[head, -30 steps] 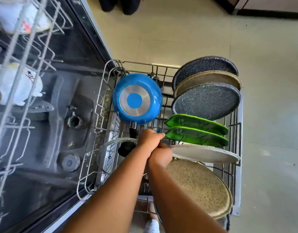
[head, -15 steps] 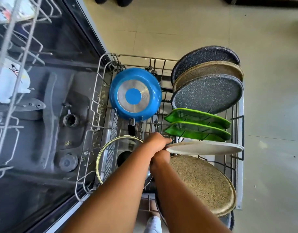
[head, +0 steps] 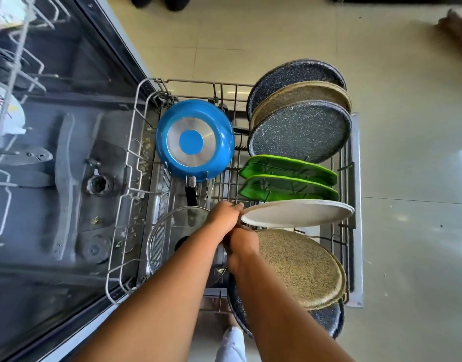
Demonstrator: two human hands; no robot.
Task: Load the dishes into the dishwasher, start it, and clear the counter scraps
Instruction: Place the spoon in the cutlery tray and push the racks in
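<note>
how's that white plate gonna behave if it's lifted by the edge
Likely stiff: the white plate looks flat with the left hand holding only its rim. Round and standing on edge in the rack, it may tip or roll if released.

Bright daylight glares off the tiled floor (head: 420,226) at right, wide-angle distortion bends the frame edges, and the upper rack (head: 13,61) blurs.

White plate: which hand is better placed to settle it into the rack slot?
Left, probably. The left hand pinches the white plate at its rim. The right hand sits lower, beside the glass lid; what it holds is hidden.
</note>
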